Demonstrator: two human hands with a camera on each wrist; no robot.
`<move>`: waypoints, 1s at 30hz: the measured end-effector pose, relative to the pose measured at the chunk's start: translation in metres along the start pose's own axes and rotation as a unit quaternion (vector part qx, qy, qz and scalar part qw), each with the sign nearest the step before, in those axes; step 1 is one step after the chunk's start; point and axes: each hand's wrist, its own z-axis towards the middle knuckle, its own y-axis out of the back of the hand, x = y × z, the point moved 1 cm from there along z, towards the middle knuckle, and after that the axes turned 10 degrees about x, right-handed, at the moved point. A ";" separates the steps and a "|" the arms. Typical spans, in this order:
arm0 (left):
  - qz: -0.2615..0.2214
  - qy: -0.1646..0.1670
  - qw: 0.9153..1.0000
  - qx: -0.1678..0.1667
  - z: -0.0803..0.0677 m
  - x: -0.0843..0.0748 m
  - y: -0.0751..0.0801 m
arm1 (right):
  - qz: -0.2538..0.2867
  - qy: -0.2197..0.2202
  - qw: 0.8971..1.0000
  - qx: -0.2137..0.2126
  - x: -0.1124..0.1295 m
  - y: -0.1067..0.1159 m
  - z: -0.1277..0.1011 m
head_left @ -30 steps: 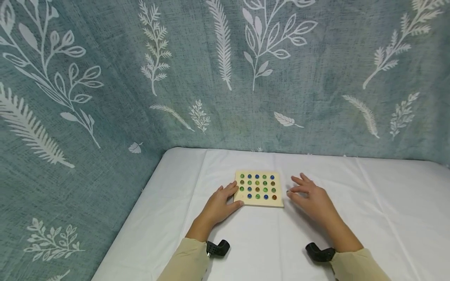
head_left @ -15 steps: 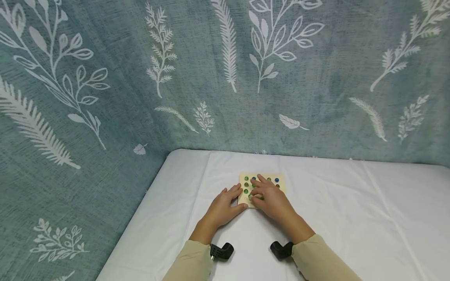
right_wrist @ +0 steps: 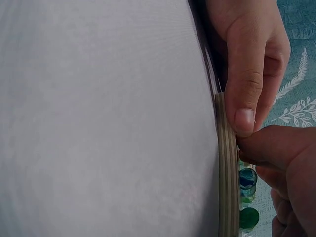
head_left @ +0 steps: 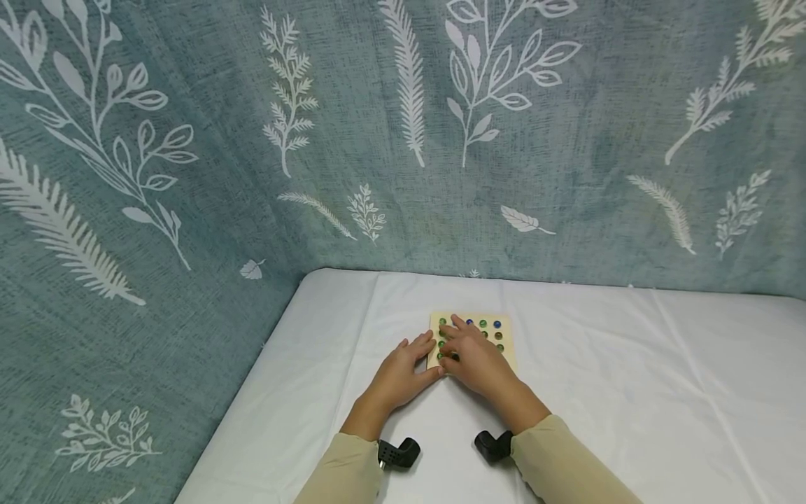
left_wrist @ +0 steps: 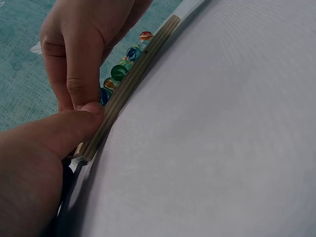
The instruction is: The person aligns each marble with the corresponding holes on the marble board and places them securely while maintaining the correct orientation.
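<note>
A pale wooden board [head_left: 511, 353] with rows of glass marbles lies on the white cloth in the head view. At its near left corner is a green marble [head_left: 440, 356], with the thumb and index finger of my right hand [head_left: 481, 358] closed about it. That hand covers much of the board. My left hand [head_left: 398, 376] rests against the board's left side, fingers fairly straight along the edge and thumb at the near corner. In the left wrist view, the board's layered edge [left_wrist: 129, 85] shows with several marbles standing above it. The left thumb [right_wrist: 244, 116] touches the corner beside the right fingertips.
White cloth [head_left: 630, 392] covers the table around the board. A teal curtain with white leaf prints [head_left: 390, 126] hangs behind and to the left. Black wrist cameras [head_left: 403, 453] sit on both wrists, close together below the board.
My right hand has come from the right of the board, across it to the near left corner, bringing a marble to the vacant hole there. The left hand stays at the board's left side.
</note>
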 end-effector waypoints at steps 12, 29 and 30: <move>-0.010 0.002 1.000 0.004 0.001 -0.001 0.001 | 0.014 -0.005 1.000 -0.002 -0.004 0.009 -0.006; -0.007 0.031 0.999 0.004 0.009 0.003 0.021 | -0.061 -0.103 0.992 -0.035 -0.071 0.065 -0.045; 0.002 0.034 0.999 0.003 0.010 0.002 0.026 | -0.070 -0.113 0.991 -0.030 -0.076 0.068 -0.047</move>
